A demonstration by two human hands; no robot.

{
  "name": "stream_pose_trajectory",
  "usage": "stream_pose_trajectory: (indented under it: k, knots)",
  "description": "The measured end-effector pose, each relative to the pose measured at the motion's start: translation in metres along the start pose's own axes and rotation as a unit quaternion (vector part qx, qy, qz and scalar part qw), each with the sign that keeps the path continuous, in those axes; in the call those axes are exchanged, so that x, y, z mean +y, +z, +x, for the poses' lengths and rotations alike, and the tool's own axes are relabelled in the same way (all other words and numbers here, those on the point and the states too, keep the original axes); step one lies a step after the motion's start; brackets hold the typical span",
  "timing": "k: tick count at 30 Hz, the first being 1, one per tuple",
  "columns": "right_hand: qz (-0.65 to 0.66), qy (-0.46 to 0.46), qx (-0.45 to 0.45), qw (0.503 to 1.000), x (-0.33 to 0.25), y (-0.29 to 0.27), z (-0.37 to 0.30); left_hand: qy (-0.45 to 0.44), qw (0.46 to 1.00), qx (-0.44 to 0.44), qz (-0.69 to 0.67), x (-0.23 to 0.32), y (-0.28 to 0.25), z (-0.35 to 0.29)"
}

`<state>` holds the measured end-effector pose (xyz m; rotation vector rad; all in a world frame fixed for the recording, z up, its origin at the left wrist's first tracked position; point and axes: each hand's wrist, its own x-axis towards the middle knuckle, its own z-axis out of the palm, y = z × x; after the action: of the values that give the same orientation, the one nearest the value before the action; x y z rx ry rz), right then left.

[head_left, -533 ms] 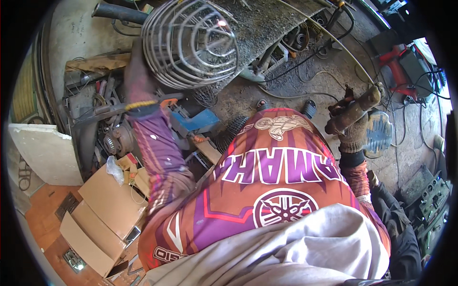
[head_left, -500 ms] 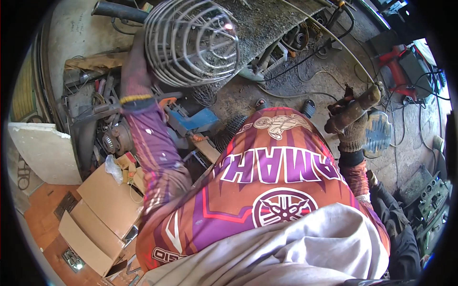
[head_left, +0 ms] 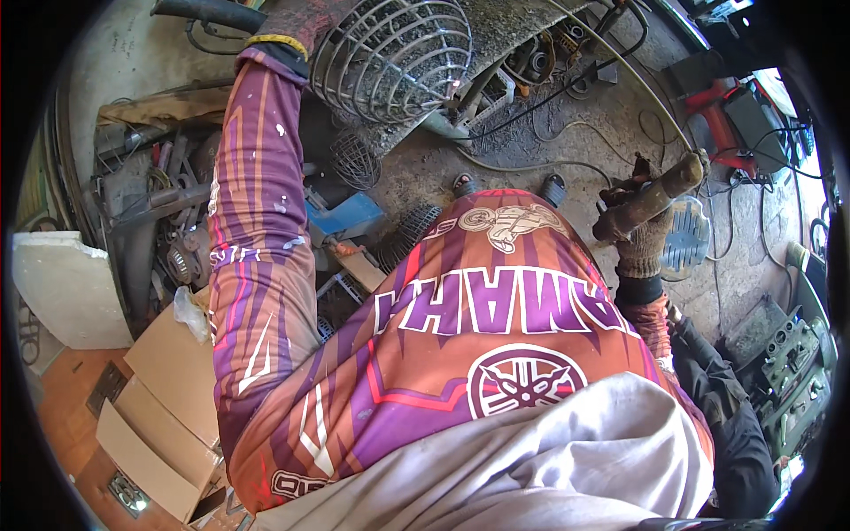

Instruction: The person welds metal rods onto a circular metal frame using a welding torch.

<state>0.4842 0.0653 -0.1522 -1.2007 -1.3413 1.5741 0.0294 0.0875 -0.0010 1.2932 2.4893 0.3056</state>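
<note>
A dome-shaped wire cage (head_left: 398, 66) of metal rings and ribs lies at the top, over the edge of a grit-covered plate (head_left: 506, 19). My left hand (head_left: 305, 19), in a dark glove with a yellow cuff edge, is against the cage's left side and seems closed on it; most of its fingers are out of sight. On the right, my right hand (head_left: 645, 226) wears a worn brown knit glove. Its fingers are closed around the lower end of a long thin rod (head_left: 660, 104), which slants up and left toward the plate.
Scrap metal and tools fill the left side by a blue metal piece (head_left: 350, 215). An open cardboard box (head_left: 168, 389) stands lower left. Smaller wire coils (head_left: 356, 159) lie below the cage. Cables (head_left: 531, 166) cross the floor. A red machine (head_left: 722, 124) stands far right, metal parts (head_left: 788, 380) below it.
My left hand has moved up to the upper edge of the view. The cage has shifted right and turned, its point now lower. My right hand keeps its grip on the rod.
</note>
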Motion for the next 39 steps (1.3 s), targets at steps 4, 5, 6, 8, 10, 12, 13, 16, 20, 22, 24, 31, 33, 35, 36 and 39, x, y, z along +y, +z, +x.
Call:
stream_pose_trajectory:
  k: [4, 5, 6, 8, 10, 12, 13, 16, 20, 22, 24, 31, 33, 35, 36, 39]
  knots:
    - [-0.010, -0.011, -0.002, 1.000, -0.009, 0.007, -0.006, 0.022, 0.999, 0.019, 0.031, 0.006, -0.006, -0.006]
    - [-0.011, -0.012, -0.005, 1.000, -0.012, 0.008, -0.007, 0.026, 0.999, 0.023, 0.036, 0.007, -0.008, -0.011]
    - [-0.050, -0.028, -0.013, 0.998, -0.014, 0.008, -0.008, 0.054, 0.997, 0.041, 0.043, 0.004, -0.008, -0.014]
    - [-0.130, -0.061, -0.028, 0.989, -0.015, 0.007, -0.009, 0.077, 0.996, 0.030, -0.039, 0.000, -0.015, -0.025]
    - [-0.085, -0.065, -0.030, 0.994, -0.016, 0.010, -0.009, 0.065, 0.996, 0.030, -0.060, 0.003, -0.017, -0.031]
    - [-0.078, -0.075, -0.045, 0.993, -0.016, 0.014, -0.006, 0.016, 0.999, 0.040, -0.019, 0.004, -0.020, -0.032]
    - [-0.035, -0.046, -0.042, 0.997, -0.025, 0.020, -0.007, 0.039, 0.993, 0.040, -0.108, -0.001, -0.016, -0.034]
    - [0.067, -0.035, -0.051, 0.996, -0.020, 0.016, -0.003, 0.114, 0.974, 0.192, -0.028, -0.015, 0.008, -0.026]
    - [0.000, -0.064, -0.028, 0.998, -0.020, 0.016, -0.007, 0.147, 0.926, 0.232, -0.259, -0.078, -0.002, -0.018]
    - [-0.017, -0.078, -0.022, 0.997, -0.019, 0.012, -0.009, 0.068, 0.936, 0.251, -0.236, -0.122, 0.001, -0.012]
    - [-0.017, -0.087, -0.018, 0.996, -0.017, 0.011, -0.010, -0.016, 0.963, 0.216, -0.161, -0.170, 0.005, -0.011]
    - [-0.075, -0.112, 0.006, 0.991, -0.023, 0.016, -0.026, -0.136, 0.989, 0.044, -0.032, -0.213, 0.074, 0.011]
    - [-0.051, -0.103, 0.028, 0.993, -0.026, 0.024, -0.030, -0.142, 0.988, 0.061, -0.009, -0.213, 0.095, 0.019]
    - [-0.070, -0.079, 0.048, 0.993, -0.030, 0.033, -0.032, -0.110, 0.989, 0.097, -0.029, -0.236, 0.115, 0.032]
    - [-0.080, -0.062, 0.066, 0.993, -0.032, 0.037, -0.038, -0.080, 0.992, 0.086, -0.052, -0.233, 0.116, 0.030]
    - [-0.063, -0.074, 0.044, 0.994, -0.034, 0.043, -0.050, -0.029, 0.983, 0.003, -0.181, -0.259, 0.109, 0.016]
